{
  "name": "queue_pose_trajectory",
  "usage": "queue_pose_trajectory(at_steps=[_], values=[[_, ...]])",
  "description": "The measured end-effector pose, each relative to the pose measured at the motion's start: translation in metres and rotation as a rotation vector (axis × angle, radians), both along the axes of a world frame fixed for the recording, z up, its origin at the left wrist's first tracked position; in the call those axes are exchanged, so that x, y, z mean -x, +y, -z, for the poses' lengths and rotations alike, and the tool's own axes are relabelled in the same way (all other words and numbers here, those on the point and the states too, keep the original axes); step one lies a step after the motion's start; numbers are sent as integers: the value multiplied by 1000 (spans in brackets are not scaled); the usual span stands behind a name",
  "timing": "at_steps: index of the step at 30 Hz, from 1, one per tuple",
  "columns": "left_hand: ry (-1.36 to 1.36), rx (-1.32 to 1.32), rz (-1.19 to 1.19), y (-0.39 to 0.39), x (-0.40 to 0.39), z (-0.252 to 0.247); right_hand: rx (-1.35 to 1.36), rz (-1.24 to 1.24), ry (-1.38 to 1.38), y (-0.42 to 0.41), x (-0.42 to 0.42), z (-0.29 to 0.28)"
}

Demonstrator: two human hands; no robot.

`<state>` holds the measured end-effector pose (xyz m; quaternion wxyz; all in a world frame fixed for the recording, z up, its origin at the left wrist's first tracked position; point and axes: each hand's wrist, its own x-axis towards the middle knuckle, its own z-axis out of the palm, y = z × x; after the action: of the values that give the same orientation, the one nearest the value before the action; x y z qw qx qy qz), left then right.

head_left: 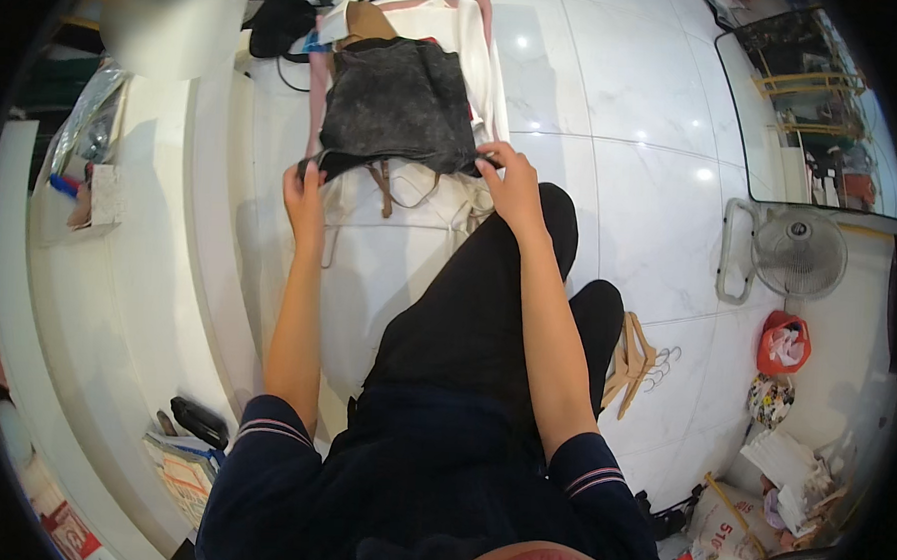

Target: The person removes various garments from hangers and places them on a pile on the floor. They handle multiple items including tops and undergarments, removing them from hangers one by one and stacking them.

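Note:
A dark grey, faded cloth garment (400,101) lies spread over a pile of other clothes. Pinched at its lower left corner, it is held by my left hand (304,191). The fingers of my right hand (509,179) grip its lower right corner. White clothing (473,63) with pink edging shows from under and beside it. Above its top edge sits a brown piece (370,21). Thin straps or cords (415,192) hang out below the garment, near a hanger's metal hook (330,248). What lies beneath the garment is mostly hidden.
Wooden hangers (629,363) lie on the tiled floor (646,213) by my knee. Along the right stand a leaning mirror (823,116), a fan (799,254), a red bag (783,343) and a sack (731,517). White shelving (149,267) runs down the left; a black item (283,17) lies at upper left.

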<state>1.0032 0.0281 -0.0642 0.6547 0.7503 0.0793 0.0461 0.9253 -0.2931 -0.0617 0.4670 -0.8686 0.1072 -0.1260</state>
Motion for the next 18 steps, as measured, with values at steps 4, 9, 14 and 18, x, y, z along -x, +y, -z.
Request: queue_pose_trajectory(at_steps=[4,9,14,18], values=[[-118,-474,-323,-16,49,34,151,-120,-50,-39,56,-42],[-365,-260,107,-135,78,-58,354,211,54,-132,214,-77],[-219,64,826,-295,150,-99,570,635,319,-128,432,-134],[-3,224,1325,-375,260,-110,582,963,465,-37,571,-188]])
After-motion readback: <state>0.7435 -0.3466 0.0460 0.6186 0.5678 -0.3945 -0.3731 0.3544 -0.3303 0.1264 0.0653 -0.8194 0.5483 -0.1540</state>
